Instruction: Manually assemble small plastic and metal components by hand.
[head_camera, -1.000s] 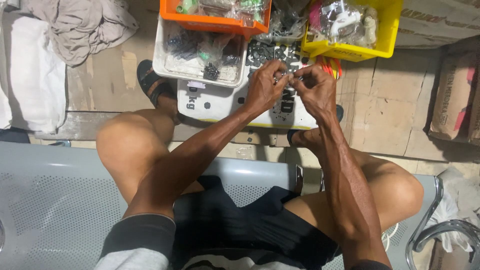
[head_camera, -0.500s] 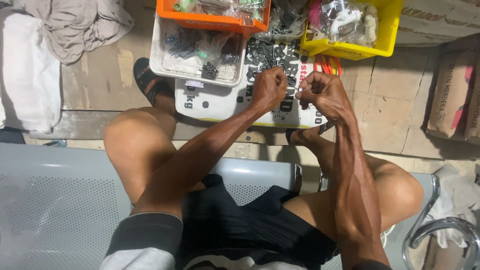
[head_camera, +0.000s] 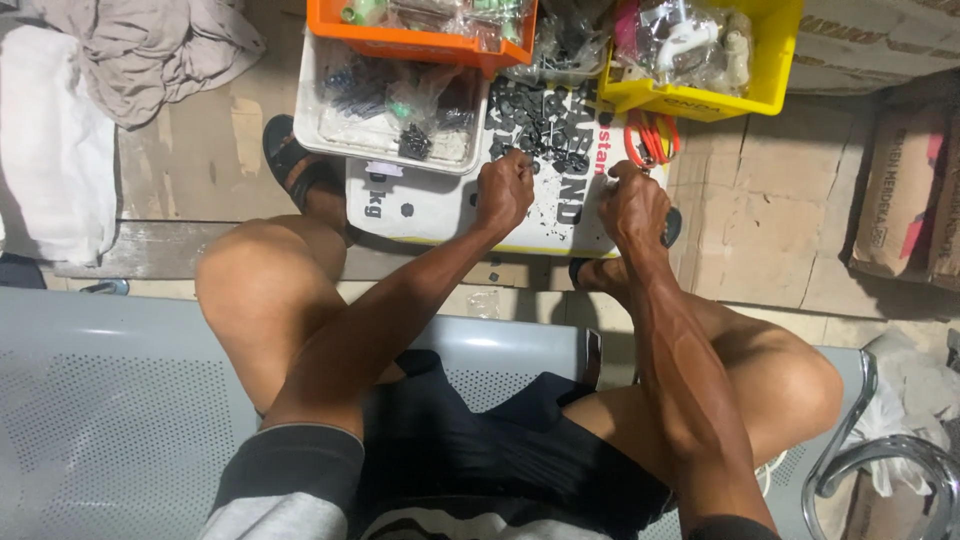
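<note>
Rough tiles and flattened cardboard make the floor (head_camera: 200, 150) in front of a grey perforated bench (head_camera: 110, 420), where the person sits and leans forward over a white printed sack (head_camera: 420, 210) lying flat between the feet.

On the sack, at its far edge and middle, lies a heap of small black parts (head_camera: 545, 125). The left hand (head_camera: 505, 190) is clenched into a fist, knuckles up, at the near edge of this heap; what it holds inside, I cannot tell. The right hand (head_camera: 632, 205) is also closed, at the right edge of the sack, and seems to pinch something small at the fingertips, but the piece is hidden. The heap lies just beyond the left hand, up and a little to the right, so the left hand is the nearer one; the right hand stands to the heap's right side, apart from it. The heap has no clear long axis. Red bands (head_camera: 650, 135) lie just beyond the right hand, near the sack's far right corner.

Packages:
- 1 white tray (head_camera: 330, 130) with small bags of dark parts, on the sack's far left corner.
- 1 orange bin (head_camera: 400, 45) above the tray, with clear bags.
- 1 yellow bin (head_camera: 770, 80) at the far right, with clear bags and a white fitting.
- Brown boxes (head_camera: 900, 190) with dark and red print stand at the right edge of the floor.
- Grey and white cloths (head_camera: 60, 150) lie at the left.
</note>
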